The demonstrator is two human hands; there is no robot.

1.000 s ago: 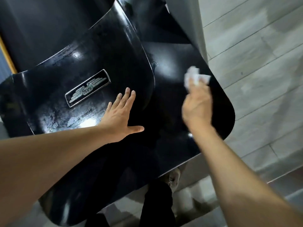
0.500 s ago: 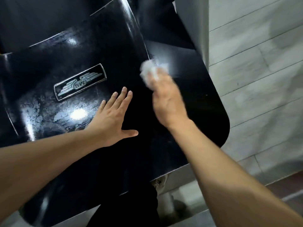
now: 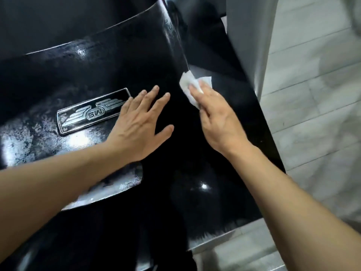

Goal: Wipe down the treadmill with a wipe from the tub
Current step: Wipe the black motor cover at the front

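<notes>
The treadmill's glossy black cover (image 3: 88, 61) fills most of the view, streaked with damp smears on its left part. A silver winged badge (image 3: 91, 112) sits on it. My left hand (image 3: 138, 126) lies flat on the cover, fingers spread, just right of the badge. My right hand (image 3: 216, 118) presses a crumpled white wipe (image 3: 188, 85) against the cover where the raised hood meets the lower side panel. The tub is not in view.
A grey upright post (image 3: 252, 36) rises at the upper right, close behind the wipe. Pale grey wood-look floor (image 3: 316, 114) lies to the right and below the cover's rounded edge. A dark shape stands below the cover at the bottom.
My right hand has swept the wipe leftward from the right side panel to the hood's edge. My left hand stays flat beside the badge. The camera has moved closer.
</notes>
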